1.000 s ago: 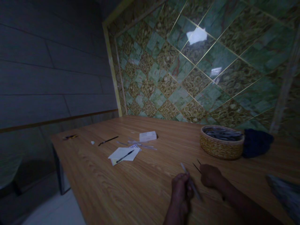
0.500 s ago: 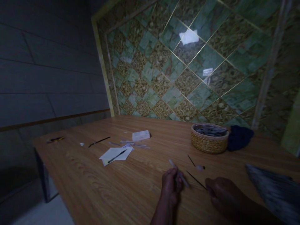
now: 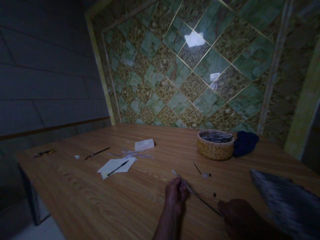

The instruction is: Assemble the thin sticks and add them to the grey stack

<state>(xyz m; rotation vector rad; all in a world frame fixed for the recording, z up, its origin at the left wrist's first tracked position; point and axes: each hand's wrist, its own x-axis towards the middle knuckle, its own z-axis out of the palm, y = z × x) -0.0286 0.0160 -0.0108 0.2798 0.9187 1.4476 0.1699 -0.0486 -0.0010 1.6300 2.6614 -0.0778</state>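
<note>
My left hand (image 3: 175, 193) is closed around a slim translucent tube (image 3: 188, 187) that looks like a pen barrel, one end poking out past the fingers. My right hand (image 3: 236, 213) pinches a thin dark rod (image 3: 208, 204), which looks like a pen refill. The rod's far tip meets the near end of the barrel, in line with it; how far inside it reaches I cannot tell. Just beyond the hands lie a small black piece (image 3: 214, 195), a translucent piece (image 3: 205, 175) and another thin dark rod (image 3: 197, 168).
A wicker basket (image 3: 215, 152) full of slender grey sticks stands at back right, beside a dark blue cloth (image 3: 246, 143). At right lies a grey, blurred bundle (image 3: 285, 196). Left of my hands are paper (image 3: 112, 165), a pen (image 3: 118, 168), a white box (image 3: 144, 144) and yellow-handled pliers (image 3: 45, 153).
The dark rod, earlier apart from the barrel, now touches its near end and lines up with it. A small black piece now shows on the table near my right hand. The view has shifted slightly.
</note>
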